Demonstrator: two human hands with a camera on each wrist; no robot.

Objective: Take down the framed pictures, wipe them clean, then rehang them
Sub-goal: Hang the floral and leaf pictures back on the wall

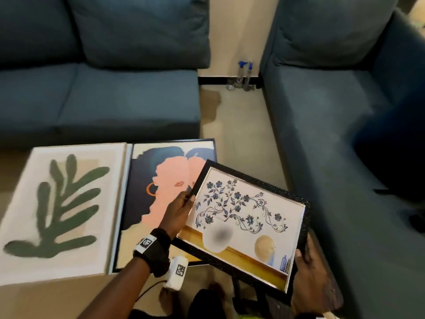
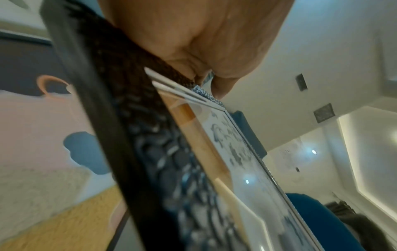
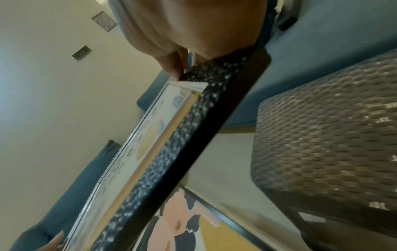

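I hold a black-framed picture [image 1: 243,217] of blue flowers and a vase, tilted face up above the floor. My left hand [image 1: 178,210] grips its left edge, thumb on the frame's front. My right hand [image 1: 308,270] grips the lower right corner. The left wrist view shows the textured frame [image 2: 150,152] close up under my palm, and the right wrist view shows the frame [image 3: 193,135] with my thumb on its edge. Two other pictures lie flat below: a green leaf print [image 1: 62,208] and a pink-and-navy face portrait [image 1: 161,185].
A teal sofa [image 1: 103,88] stands behind the flat pictures and another teal sofa [image 1: 345,111] runs along the right. Spray bottles [image 1: 241,74] stand on the floor by the wall between them. A dark woven stool [image 3: 322,135] sits under my right hand.
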